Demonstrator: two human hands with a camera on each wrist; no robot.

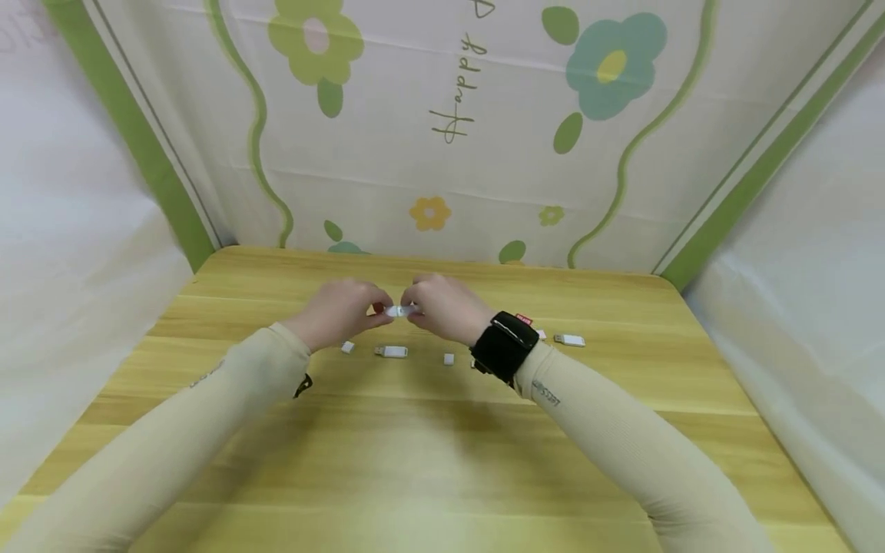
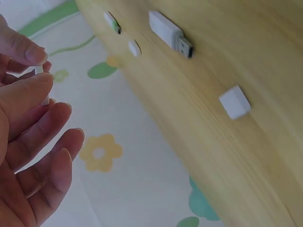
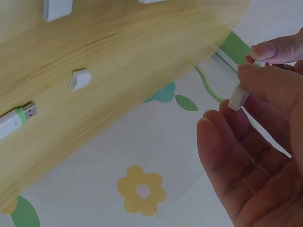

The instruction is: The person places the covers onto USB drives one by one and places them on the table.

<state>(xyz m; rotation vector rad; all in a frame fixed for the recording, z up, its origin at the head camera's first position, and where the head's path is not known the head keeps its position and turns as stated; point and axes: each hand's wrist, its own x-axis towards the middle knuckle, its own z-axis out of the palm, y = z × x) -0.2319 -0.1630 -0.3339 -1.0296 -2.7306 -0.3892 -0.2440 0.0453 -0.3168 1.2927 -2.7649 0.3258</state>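
Here we watch the left hand [image 1: 343,309] and right hand [image 1: 448,309] pinching a small white stick [image 1: 399,311] over the table's [image 1: 415,468] far half, seemingly to steady both ends, while a bare-plugged USB drive [image 1: 395,352] and white cap [image 1: 449,359] lie nearer, probably for easy reach.

The USB sticks [image 3: 10,124] are white (one banded green), the table [image 1: 415,468] yellow wood-grain, the backdrop [image 1: 380,153] flowered.
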